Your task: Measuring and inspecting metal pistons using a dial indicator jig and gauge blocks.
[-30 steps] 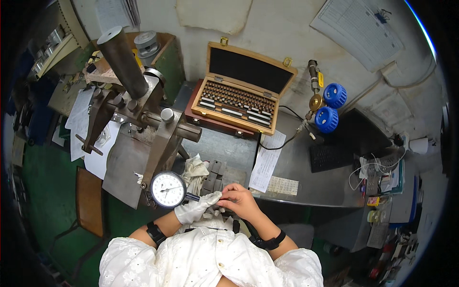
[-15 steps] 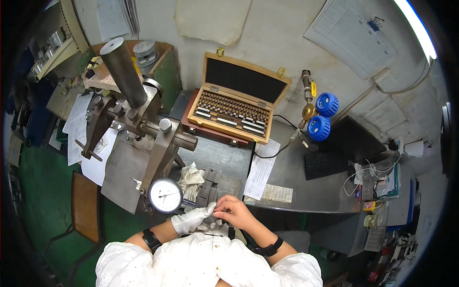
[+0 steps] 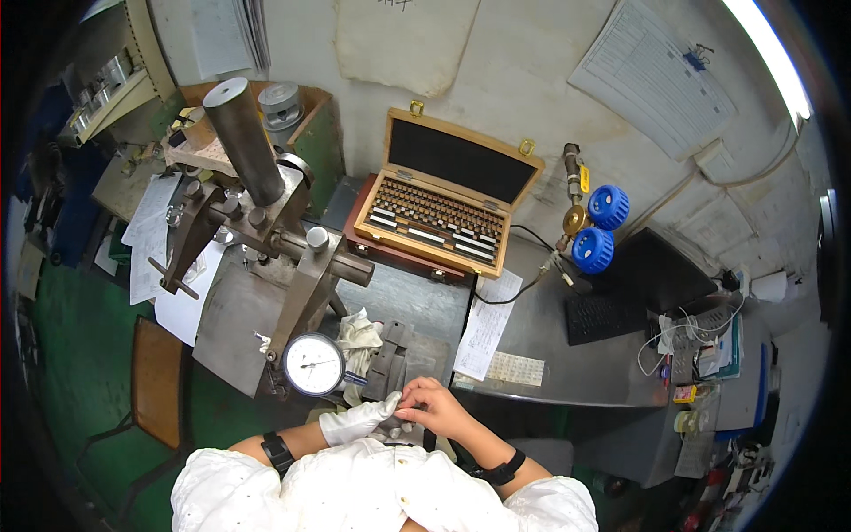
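Note:
My left hand (image 3: pixel 359 420), in a white glove, is held close in front of my body with its fingers drawn together. My bare right hand (image 3: pixel 434 408) meets it at the gloved fingertips, thumb and fingers pinched. Whatever lies between the two hands is too small or hidden to make out. Just beyond them are a dark steel block (image 3: pixel 386 362) and a crumpled whitish cloth (image 3: pixel 358 335). To the left of my glove, a round white dial gauge (image 3: pixel 312 365) hangs on a heavy steel comparator stand (image 3: pixel 241 146).
An open wooden case of gauge blocks (image 3: pixel 433 217) stands at the back of the bench. Right of it are two blue-rimmed pressure gauges (image 3: pixel 592 250), a paper sheet (image 3: pixel 487 324), a black keyboard (image 3: pixel 605 317) and a monitor (image 3: pixel 660 270). At left stands a brown-backed chair (image 3: pixel 157 381).
The whole view has shifted slightly, so the bench things sit a little lower and further right. My hands stay together, fingertips meeting, with little change in pose.

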The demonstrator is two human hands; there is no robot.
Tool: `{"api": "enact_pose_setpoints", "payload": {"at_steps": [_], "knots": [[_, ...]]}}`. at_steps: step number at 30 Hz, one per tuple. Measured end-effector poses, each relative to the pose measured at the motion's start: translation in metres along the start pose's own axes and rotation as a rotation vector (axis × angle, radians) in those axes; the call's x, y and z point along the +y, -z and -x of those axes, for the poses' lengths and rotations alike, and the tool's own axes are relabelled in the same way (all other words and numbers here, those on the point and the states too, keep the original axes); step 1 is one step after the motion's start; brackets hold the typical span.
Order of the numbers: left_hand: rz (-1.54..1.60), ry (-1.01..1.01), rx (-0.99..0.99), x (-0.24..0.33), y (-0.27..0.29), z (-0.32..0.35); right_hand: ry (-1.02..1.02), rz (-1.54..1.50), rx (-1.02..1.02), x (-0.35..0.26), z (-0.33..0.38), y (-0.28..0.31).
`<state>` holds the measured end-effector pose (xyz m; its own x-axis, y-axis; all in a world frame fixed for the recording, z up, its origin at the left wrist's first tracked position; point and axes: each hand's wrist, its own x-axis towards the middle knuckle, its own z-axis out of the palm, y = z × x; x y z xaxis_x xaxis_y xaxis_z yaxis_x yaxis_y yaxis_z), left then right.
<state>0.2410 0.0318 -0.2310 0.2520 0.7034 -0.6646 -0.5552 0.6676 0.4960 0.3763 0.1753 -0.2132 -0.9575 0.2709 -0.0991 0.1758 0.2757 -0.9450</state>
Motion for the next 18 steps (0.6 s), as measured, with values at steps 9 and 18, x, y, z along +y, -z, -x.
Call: {"api": "enact_pose_setpoints", "payload": {"at_steps": [9,18], "knots": [[0.0,-0.031,-0.079,-0.019,0.008,-0.015,-0.003,-0.032,-0.015,0.003,0.007,0.0],[0.057,-0.029,0.005,-0.041,0.008,-0.023,0.021,-0.076,-0.085,0.011,0.009,0.0]]}}
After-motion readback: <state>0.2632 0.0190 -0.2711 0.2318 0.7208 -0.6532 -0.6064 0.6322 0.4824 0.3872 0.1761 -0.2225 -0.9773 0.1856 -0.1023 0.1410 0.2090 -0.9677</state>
